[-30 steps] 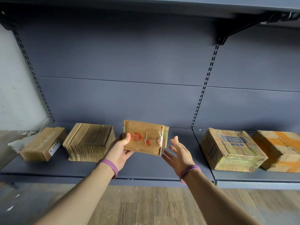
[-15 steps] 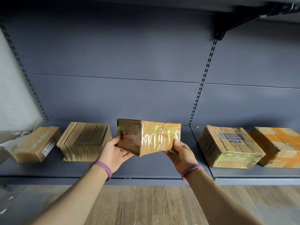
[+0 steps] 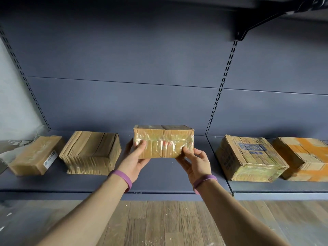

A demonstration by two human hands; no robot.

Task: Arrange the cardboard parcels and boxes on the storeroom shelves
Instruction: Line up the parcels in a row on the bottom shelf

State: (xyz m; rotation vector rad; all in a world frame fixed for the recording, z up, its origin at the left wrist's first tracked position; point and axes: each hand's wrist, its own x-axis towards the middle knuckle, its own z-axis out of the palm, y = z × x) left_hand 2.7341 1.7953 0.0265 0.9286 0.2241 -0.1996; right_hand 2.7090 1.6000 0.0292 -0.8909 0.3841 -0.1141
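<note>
Two bare hands, each with a purple wristband, hold one taped cardboard parcel (image 3: pixel 163 141) over the middle of a dark grey shelf (image 3: pixel 159 183).

The left hand (image 3: pixel 134 158) grips the parcel's left end, with its thumb laid on the near face and its fingers wrapped out of sight behind. The right hand (image 3: pixel 194 159) pinches the lower right corner, fingers curled round it.

A second ago the left hand carried the parcel alone, a red-marked face towards the viewer, while the right hand reached in with spread fingers. Half a second ago both hands held it turned corner-on. Now it sits level and square, its long glossy face parallel to the shelf's front edge — the turning looks finished.

The parcel hangs over the bare gap between a ribbed cardboard bundle (image 3: pixel 90 152) on the left and a blue-printed box (image 3: pixel 248 157) on the right, well apart from both. Whether its underside touches the shelf cannot be told.

Further left lies a flat labelled box (image 3: pixel 33 155); furthest right, an orange-taped box (image 3: pixel 305 157) sits just beside the blue-printed one.

With the parcel lined up, the likely step is setting it down in that gap — joining the row of four.
</note>
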